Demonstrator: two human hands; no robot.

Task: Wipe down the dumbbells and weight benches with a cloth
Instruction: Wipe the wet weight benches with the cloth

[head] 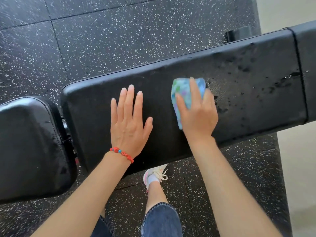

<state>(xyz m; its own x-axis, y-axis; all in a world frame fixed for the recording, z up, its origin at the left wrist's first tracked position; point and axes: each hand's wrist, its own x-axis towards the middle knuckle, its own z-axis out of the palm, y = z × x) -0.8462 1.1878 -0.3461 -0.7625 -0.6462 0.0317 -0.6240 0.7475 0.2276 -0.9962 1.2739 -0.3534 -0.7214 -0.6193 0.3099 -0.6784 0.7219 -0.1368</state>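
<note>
A black padded weight bench [248, 69] runs across the view from lower left to upper right. Its right part is speckled with wet drops. My right hand [198, 115] presses a folded blue-green patterned cloth [183, 93] onto the pad near the middle, fingers spread over it. My left hand [128, 122] lies flat and open on the dry part of the pad to the left of the cloth, a red bead bracelet on its wrist. The bench's separate seat pad [29, 144] sits at the lower left, across a gap. No dumbbells are in view.
Black speckled rubber floor tiles [102, 36] surround the bench. My foot in a white shoe [155, 175] stands under the bench's near edge, with a denim trouser leg below. A pale floor strip [299, 168] runs along the right. A seam strap crosses the pad at far right.
</note>
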